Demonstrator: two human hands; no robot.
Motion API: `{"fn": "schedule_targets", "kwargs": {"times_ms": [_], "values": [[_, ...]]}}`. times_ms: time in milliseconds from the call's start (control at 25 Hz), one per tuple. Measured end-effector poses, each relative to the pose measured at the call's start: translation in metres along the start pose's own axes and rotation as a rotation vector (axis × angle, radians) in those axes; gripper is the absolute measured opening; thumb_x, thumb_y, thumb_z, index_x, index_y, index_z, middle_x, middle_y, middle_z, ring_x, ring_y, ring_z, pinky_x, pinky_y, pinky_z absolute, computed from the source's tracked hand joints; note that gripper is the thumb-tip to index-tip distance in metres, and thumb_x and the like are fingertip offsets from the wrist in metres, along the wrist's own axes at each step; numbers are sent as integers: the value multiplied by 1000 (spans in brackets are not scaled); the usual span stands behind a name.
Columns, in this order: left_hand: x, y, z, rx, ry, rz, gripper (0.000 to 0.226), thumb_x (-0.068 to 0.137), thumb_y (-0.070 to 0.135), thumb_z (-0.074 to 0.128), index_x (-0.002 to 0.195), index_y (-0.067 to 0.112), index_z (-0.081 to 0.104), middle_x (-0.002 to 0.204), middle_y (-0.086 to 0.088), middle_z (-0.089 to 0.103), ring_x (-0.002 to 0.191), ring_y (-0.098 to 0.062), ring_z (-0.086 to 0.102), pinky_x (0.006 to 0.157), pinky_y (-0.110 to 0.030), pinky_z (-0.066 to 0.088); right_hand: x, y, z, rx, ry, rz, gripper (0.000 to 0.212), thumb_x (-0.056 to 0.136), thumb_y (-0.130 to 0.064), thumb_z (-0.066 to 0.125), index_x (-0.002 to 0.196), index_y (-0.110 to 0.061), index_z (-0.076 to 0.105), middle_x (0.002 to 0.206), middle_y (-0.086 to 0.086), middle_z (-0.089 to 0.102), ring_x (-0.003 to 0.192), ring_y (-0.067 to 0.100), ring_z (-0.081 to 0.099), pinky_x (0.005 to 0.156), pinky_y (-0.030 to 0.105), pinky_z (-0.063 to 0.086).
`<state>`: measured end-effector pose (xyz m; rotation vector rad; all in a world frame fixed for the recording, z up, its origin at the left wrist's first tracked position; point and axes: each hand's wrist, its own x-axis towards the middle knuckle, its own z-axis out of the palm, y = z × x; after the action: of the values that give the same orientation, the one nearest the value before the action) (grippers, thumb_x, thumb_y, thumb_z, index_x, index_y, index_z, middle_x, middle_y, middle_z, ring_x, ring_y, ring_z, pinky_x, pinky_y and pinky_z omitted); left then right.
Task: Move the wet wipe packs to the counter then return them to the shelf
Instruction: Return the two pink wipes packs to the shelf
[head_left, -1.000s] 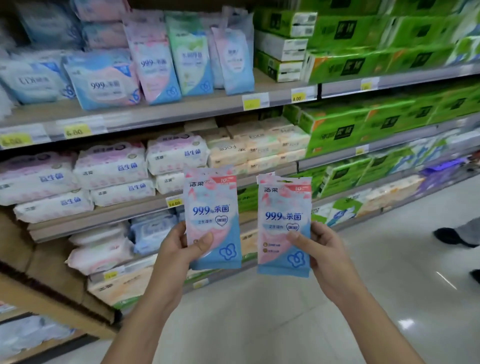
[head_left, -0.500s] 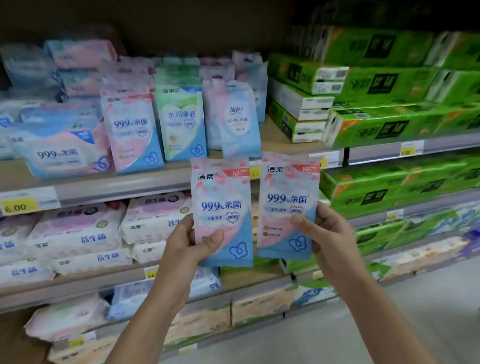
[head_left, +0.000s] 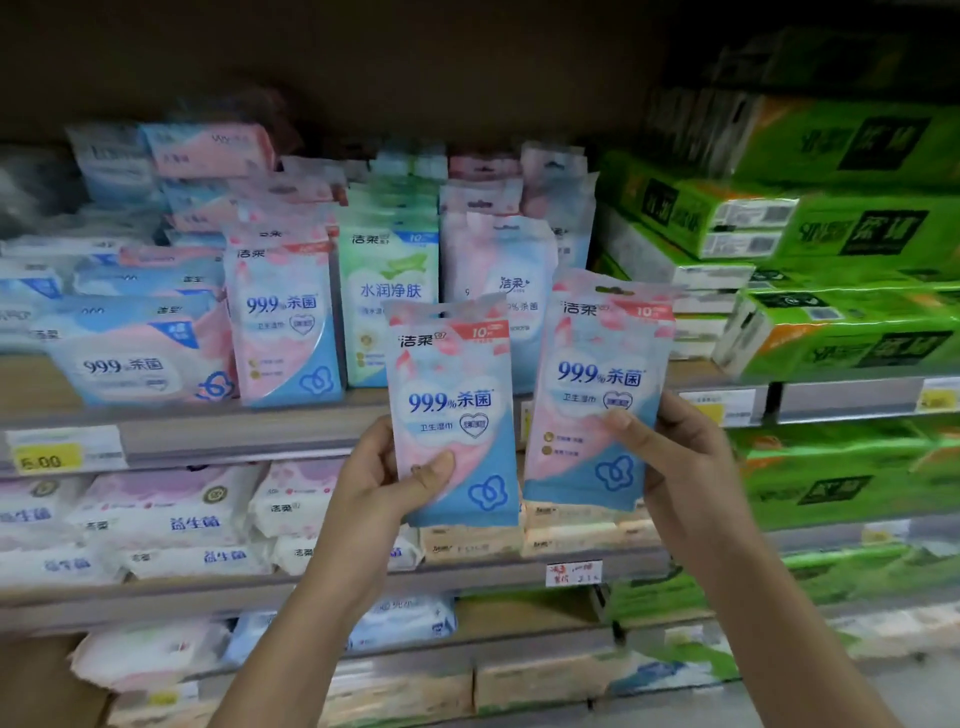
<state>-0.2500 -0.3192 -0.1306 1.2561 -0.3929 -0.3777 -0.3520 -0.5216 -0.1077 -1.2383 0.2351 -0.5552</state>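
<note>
I hold two pink-and-blue wet wipe packs upright in front of the shelf. My left hand grips the left pack at its lower left, thumb across the front. My right hand grips the right pack by its right edge, thumb on the front. The right pack is a little higher and tilted slightly to the right. Both packs hang in the air just before the edge of the upper shelf, where matching packs stand upright.
Green-and-white packs and pale pink packs stand behind the held ones. Green tissue bundles fill the shelves at right. White bulk wipe packs lie on the lower shelf. Yellow price tags line the shelf edges.
Both hands have risen with their packs from waist height toward the upper shelf. My view has tilted up and closer to the shelf; the floor is out of sight.
</note>
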Motion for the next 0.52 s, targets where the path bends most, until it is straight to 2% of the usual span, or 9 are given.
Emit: {"fn": "schedule_targets", "kwargs": {"times_ms": [200, 360, 520], "values": [[6, 0, 0, 21, 64, 32, 45, 67, 11, 67, 111, 12, 61, 104, 0, 74, 97, -12, 69, 73, -16, 53, 19, 0, 1, 73, -63, 52, 38, 55, -27, 80, 91, -17, 75, 102, 6, 74, 91, 22, 71, 71, 33, 59], [5, -3, -1, 20, 107, 15, 48, 67, 9, 73, 113, 10, 60, 104, -3, 74, 98, -15, 69, 75, -19, 54, 27, 3, 8, 87, -117, 98, 49, 50, -33, 85, 94, -14, 74, 106, 7, 73, 93, 23, 71, 74, 36, 60], [6, -3, -1, 20, 107, 25, 46, 69, 11, 77, 111, 10, 58, 102, -2, 74, 96, -13, 69, 74, -18, 53, 31, 9, 25, 81, -156, 169, 34, 61, -23, 74, 93, -13, 73, 103, 6, 74, 90, 24, 71, 76, 43, 57]]}}
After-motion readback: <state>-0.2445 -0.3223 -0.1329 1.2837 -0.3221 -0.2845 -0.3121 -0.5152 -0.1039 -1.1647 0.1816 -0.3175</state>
